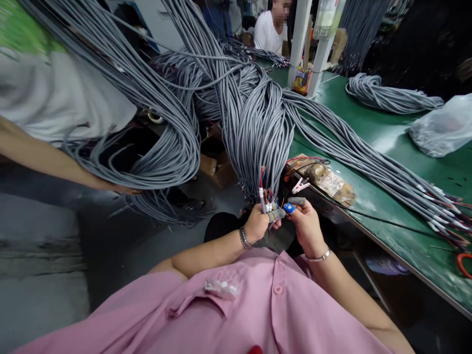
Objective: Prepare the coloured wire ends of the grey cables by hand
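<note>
The left hand (pixel 257 223) is clenched around the stripped ends of a few grey cables (pixel 266 199), their coloured wires sticking up above the fist. The right hand (pixel 306 223), just beside it, pinches a small blue piece (pixel 289 208) between taped fingertips, touching the cable ends. Above them a thick bundle of grey cables (pixel 258 128) hangs off the green table (pixel 387 142). A pink clip (pixel 300 186) lies at the table's edge.
</note>
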`<state>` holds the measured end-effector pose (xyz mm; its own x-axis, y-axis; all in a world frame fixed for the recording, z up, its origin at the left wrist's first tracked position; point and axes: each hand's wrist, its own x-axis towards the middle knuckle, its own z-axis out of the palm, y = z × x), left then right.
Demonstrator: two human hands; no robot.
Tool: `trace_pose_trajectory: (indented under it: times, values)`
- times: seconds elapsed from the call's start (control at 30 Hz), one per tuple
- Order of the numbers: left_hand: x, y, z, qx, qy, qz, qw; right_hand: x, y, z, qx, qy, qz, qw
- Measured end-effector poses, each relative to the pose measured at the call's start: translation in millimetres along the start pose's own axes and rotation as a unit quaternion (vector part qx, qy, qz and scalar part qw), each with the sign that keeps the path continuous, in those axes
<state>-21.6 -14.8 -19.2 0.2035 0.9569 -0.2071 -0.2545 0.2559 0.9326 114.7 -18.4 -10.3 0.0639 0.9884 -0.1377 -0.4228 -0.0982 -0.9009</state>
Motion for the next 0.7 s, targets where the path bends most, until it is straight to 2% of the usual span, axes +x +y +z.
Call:
trace_pose_trajectory:
  times: [0.17,0.27,0.37,0.43,0.57,0.7]
  values:
    - [0.9,4.5,0.1,-0.025,-0.003,0.004,1.0,0.9,0.7,-4.7,0.03,-0.018,0.041,0.999]
    - [0.7,6.2,0.2,-0.042,0.009,0.0,0.999,4.8,2.3,-14.0,0.046,0.0,0.065,0.997]
    - [0.0,6.7,2.4,-0.061,0.021,-0.001,0.998,14.9,2.1,-24.1,0.05,0.016,0.074,0.996]
    - [0.4,7.3,4.8,-0.071,0.019,0.0,0.997,25.0,-0.2,-28.2,0.047,0.006,0.079,0.996]
    - [6.5,11.3,8.0,-0.086,-0.008,0.001,0.996,46.0,-7.7,-27.1,0.039,-0.035,0.094,0.994]
    - [18.7,16.0,7.5,-0.099,-0.061,-0.029,0.993,56.4,-11.2,-21.2,0.033,-0.035,0.043,0.998]
